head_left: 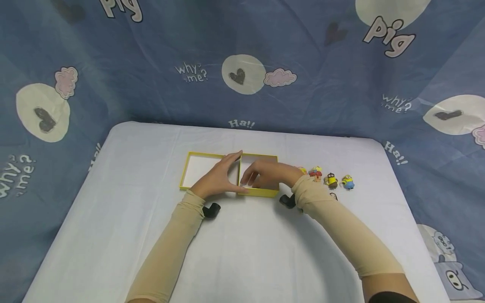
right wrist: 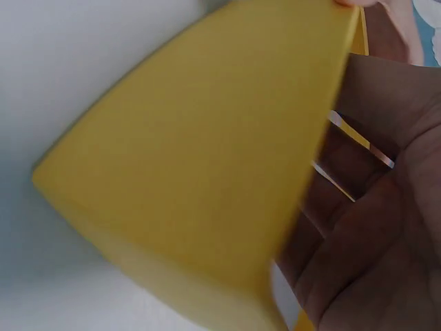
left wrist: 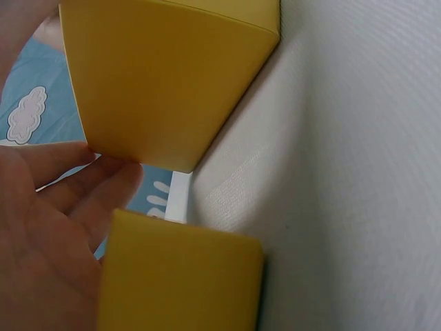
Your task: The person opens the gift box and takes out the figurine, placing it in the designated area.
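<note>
A yellow-edged box half (head_left: 261, 192) stands on the table, its hollow facing up. My left hand (head_left: 217, 176) spans its left end, thumb at the front corner and fingers at the back, gripping it. In the left wrist view those fingers touch the rim of the yellow wall (left wrist: 165, 83). My right hand (head_left: 270, 172) reaches over the right side into the box, fingers bent down inside. From the right wrist, the outer wall (right wrist: 200, 152) hides the fingertips, so whether they hold anything is hidden. Left of this half lies the other shallow half (head_left: 201, 168), white inside.
Right of the box are several small toy figures: a red-and-yellow one (head_left: 315, 173), a yellow-and-brown minion (head_left: 331, 181) and a yellow-and-blue minion (head_left: 347, 182). Another (head_left: 333, 196) is partly behind the right sleeve. A white cloth (head_left: 242, 252) covers the table; a blue patterned curtain (head_left: 166, 101) hangs behind.
</note>
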### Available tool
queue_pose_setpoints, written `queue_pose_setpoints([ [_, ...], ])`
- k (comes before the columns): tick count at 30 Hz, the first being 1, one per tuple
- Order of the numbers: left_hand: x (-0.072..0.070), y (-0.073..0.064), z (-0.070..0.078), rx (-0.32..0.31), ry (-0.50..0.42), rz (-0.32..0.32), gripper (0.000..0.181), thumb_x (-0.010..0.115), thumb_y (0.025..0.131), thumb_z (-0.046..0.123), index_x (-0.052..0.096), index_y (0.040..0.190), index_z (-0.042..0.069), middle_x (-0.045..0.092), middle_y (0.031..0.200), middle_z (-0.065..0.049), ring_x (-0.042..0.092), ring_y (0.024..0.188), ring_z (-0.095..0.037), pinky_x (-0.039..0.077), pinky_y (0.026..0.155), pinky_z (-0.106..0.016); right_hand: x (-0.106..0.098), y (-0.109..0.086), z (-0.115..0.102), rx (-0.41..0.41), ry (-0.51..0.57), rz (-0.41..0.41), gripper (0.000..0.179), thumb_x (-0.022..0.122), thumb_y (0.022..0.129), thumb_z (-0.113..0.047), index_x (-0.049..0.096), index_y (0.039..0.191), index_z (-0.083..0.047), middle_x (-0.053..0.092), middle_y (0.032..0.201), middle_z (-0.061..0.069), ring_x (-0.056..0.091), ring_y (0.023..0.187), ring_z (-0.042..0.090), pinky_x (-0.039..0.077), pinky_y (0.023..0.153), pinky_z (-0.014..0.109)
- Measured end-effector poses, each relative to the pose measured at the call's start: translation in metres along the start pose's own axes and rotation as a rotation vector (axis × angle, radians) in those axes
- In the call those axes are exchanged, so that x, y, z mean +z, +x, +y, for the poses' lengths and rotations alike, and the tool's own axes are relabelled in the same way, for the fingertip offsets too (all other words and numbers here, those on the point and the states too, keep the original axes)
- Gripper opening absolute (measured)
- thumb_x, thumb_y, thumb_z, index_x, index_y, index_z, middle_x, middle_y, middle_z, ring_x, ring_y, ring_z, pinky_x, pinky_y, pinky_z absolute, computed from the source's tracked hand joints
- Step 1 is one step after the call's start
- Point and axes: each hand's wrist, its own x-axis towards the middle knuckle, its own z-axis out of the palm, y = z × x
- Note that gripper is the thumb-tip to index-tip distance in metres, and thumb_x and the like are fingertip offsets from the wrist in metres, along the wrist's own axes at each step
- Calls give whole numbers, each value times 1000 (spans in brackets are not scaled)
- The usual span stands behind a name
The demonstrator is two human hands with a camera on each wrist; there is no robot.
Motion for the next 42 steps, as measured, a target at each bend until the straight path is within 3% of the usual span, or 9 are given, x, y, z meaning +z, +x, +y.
queue_pose_setpoints([
  [5,0,1,1,2,6,-5,125,79,56,75,18,156,32,22,161,10,15,151,-24,24,119,-54,3,9,1,-16,-7,-26,40,54,82,15,76,106,-10,74,105,2,70,99,19,56,86,25],
  [10,-1,0,1,4,8,-8,125,79,56,74,17,156,33,21,161,9,14,152,-25,23,120,-54,4,12,2,0,-46,-64,39,55,82,13,76,105,-11,74,98,0,65,84,9,55,78,21],
  [16,0,1,1,13,3,-5,127,79,55,74,19,157,29,22,161,9,16,151,-23,25,119,-54,-1,10,0,182,-98,-148,41,53,80,14,76,99,-13,68,86,-3,53,72,9,48,68,21],
  [20,-1,0,2,12,7,3,127,79,54,75,19,157,29,22,161,8,18,151,-22,26,119,-52,-3,6,-5,314,-216,-161,34,56,80,12,73,88,-16,65,84,-4,54,77,12,47,71,25],
  [26,-1,0,3,13,4,1,127,80,55,73,20,157,28,22,161,8,20,150,-21,28,118,-51,-2,2,-13,446,-336,-158,26,61,81,5,70,85,-19,67,85,-4,59,78,14,51,69,27],
  [35,0,1,1,11,6,0,127,80,55,74,20,156,29,22,161,9,20,150,-21,28,118,-52,-2,0,-19,492,-368,-169,22,62,83,3,70,79,-17,68,79,-3,59,69,11,51,62,25],
  [42,-1,0,2,13,21,-2,127,79,54,75,18,156,31,22,161,8,21,150,-21,29,118,-51,-2,0,-17,467,-366,-153,25,61,82,4,71,78,-18,68,79,-3,60,71,12,52,64,26],
])
